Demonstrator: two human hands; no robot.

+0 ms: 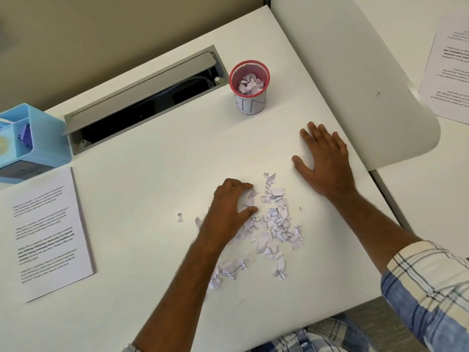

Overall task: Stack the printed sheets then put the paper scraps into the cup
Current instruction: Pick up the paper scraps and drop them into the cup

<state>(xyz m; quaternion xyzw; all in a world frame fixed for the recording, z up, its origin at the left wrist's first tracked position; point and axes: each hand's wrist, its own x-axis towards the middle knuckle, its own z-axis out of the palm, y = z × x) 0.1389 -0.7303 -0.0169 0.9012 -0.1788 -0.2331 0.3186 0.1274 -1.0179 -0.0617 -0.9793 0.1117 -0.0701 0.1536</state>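
Desk [157, 313] surface bare between paper scraps [272, 226] and cup [250, 87]; cup upright near rear cable slot [142, 97], scraps inside. Printed sheets [49, 235] stacked at left edge. Left hand [229, 209] curled, gathering scraps. Right hand [323, 160] flat, fingers spread, near right edge.

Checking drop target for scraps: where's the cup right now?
In the head view the cup stands upright on the white desk, far side, just right of the open cable tray and beyond the right hand. It already holds some scraps.
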